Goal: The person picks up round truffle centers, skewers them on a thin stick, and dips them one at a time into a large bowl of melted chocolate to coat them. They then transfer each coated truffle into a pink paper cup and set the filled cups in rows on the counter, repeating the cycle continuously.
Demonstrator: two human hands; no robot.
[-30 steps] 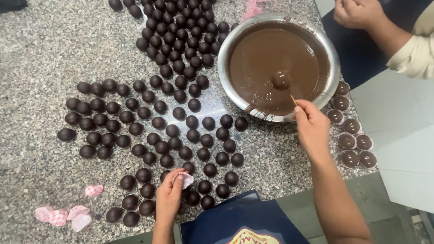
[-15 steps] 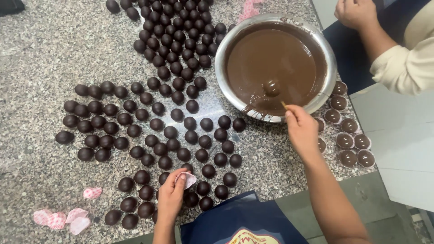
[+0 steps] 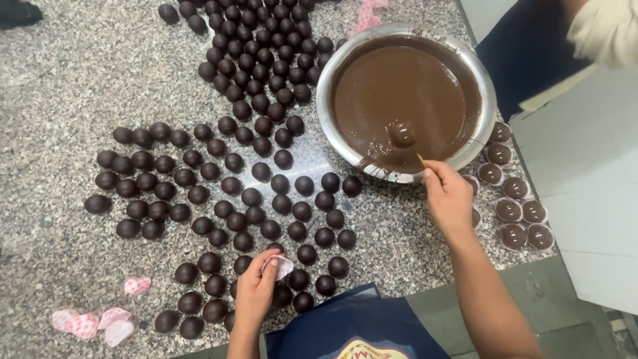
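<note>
- Over at the bowl (image 3: 407,101), our right hand (image 3: 449,198) pinches a thin stick (image 3: 421,159) between closed fingers, the tip angled over the near rim so it can reach the ball (image 3: 402,133) sitting half sunk in the melted chocolate (image 3: 399,93).
- That ball lies near the front wall of the bowl, close to the stick; whether the stick is touching or spearing it, we cannot tell from this angle.
- Down at the counter's near edge, our left hand (image 3: 256,292) is curled around a pink paper cup (image 3: 281,266), thumb and fingers closed on it, held right among the dark balls (image 3: 252,199) so a cup is ready beside the work.
- Those balls spread in loose rows across the granite counter (image 3: 60,80), apart from one another, probably so the coats do not stick together.
- Right of the bowl, finished pieces (image 3: 518,213) sit in their cups, lined up along the counter's edge, within easy reach of the stick hand.
- More pink cups (image 3: 90,322) lie flattened at lower left, well apart from the bowl.
- Up top right, another person's sleeve (image 3: 608,30) and dark apron are cut off by the frame; their hands are out of view.
- Our own blue apron (image 3: 352,326) hides the counter's front edge below us.
</note>
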